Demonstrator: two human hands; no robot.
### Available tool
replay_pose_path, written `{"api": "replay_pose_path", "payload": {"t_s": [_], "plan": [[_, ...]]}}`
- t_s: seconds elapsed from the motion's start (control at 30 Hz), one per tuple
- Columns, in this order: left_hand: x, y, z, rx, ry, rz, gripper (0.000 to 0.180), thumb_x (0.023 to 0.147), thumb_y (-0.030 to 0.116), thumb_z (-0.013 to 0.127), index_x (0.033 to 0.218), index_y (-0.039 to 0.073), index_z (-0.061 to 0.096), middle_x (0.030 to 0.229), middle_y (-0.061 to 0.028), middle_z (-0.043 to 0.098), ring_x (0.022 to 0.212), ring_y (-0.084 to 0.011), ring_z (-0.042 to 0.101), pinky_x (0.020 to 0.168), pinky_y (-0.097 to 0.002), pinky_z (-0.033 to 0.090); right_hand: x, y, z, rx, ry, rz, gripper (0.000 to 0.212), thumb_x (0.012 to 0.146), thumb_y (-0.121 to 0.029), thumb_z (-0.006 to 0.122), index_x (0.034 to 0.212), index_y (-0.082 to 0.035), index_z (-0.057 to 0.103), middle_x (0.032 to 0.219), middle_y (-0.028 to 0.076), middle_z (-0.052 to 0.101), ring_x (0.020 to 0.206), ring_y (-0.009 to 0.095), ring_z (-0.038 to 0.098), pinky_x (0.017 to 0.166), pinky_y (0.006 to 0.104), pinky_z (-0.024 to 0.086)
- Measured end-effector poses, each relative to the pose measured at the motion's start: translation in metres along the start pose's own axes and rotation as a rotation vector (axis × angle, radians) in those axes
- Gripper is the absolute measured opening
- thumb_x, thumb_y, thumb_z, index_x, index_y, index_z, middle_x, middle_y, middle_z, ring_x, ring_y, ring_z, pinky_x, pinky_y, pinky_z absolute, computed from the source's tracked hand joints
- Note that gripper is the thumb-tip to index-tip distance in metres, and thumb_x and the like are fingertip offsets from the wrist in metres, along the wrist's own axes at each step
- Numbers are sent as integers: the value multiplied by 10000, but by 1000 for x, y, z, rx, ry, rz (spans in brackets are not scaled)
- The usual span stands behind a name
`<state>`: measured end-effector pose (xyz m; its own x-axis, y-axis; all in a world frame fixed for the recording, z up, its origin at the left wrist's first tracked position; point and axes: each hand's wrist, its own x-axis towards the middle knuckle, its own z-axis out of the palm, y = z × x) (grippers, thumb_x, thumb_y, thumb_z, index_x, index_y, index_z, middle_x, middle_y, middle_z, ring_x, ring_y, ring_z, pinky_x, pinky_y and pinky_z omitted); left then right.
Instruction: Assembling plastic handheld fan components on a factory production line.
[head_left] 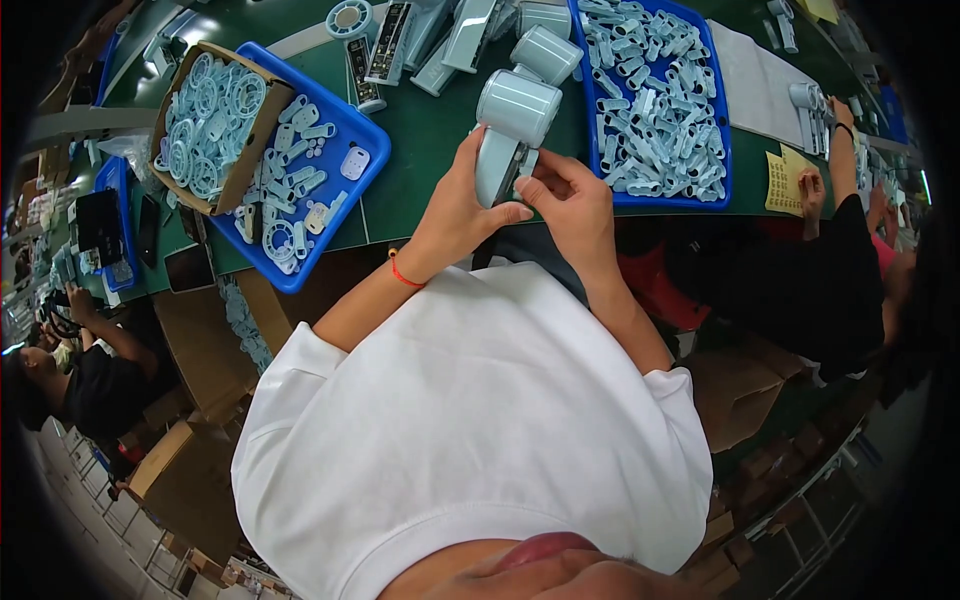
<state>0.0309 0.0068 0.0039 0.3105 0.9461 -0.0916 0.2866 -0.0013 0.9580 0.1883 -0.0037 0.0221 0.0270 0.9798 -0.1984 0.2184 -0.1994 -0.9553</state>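
Both my hands hold a light-blue plastic handheld device [518,108] with a glossy cylindrical head and a flat handle, tilted above the table's front edge. My left hand [458,212] wraps the handle from the left, thumb along its lower end. On the other side, my right hand [575,208] is closed with thumb and bent fingers at the handle's open edge, where dark inner parts show. Whether a small part sits between the right fingertips is hidden. Just beyond stands a second device head [546,54], close to the held one.
Several housings [470,35], some with exposed circuitry, lie at the back. A blue tray [727,130] of small parts stands right. At left, another blue tray [372,150] carries loose parts and a cardboard box [243,165] of rings. A co-worker's hand [812,190] is near yellow sheets [783,185].
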Motion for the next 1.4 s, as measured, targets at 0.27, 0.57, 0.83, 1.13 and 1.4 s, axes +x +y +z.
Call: {"api": "replay_pose_path", "payload": {"t_s": [0.27,0.57,0.83,1.13,1.4], "plan": [[0,0,0,-46,-17,-58,951,658,202,814,1361,-42,223,1220,-216,495,1113,-313,515,934,-364,409,1,-3,0,-71,-4,27,308,798,-101,679,1057,57,623,837,120,671,731,123,639,664,244,509],[-2,-3,4,114,36,39,835,666,183,797,1313,-41,318,1150,-210,531,1038,-332,551,890,-377,438,3,-5,-2,130,-2,155,265,810,-115,670,1013,53,640,810,110,671,672,125,633,563,235,528],[-3,-5,6,146,115,44,689,723,200,723,1265,-44,376,1087,-212,569,964,-325,595,818,-367,474,9,-9,-2,51,-63,200,242,799,-137,682,943,54,648,779,99,670,656,118,635,522,224,500],[-2,-7,5,-1,85,-9,627,725,136,696,1246,-37,394,992,-147,605,816,-203,618,721,-309,500,11,-8,-2,59,-45,189,221,777,-160,709,841,40,639,701,92,663,611,118,631,519,230,517],[-2,5,0,71,32,-32,692,718,169,704,1274,-53,359,1015,-215,609,899,-307,635,780,-352,496,6,-4,-2,-15,-33,72,198,825,-171,672,827,16,607,673,61,634,595,92,608,490,206,471]]}}
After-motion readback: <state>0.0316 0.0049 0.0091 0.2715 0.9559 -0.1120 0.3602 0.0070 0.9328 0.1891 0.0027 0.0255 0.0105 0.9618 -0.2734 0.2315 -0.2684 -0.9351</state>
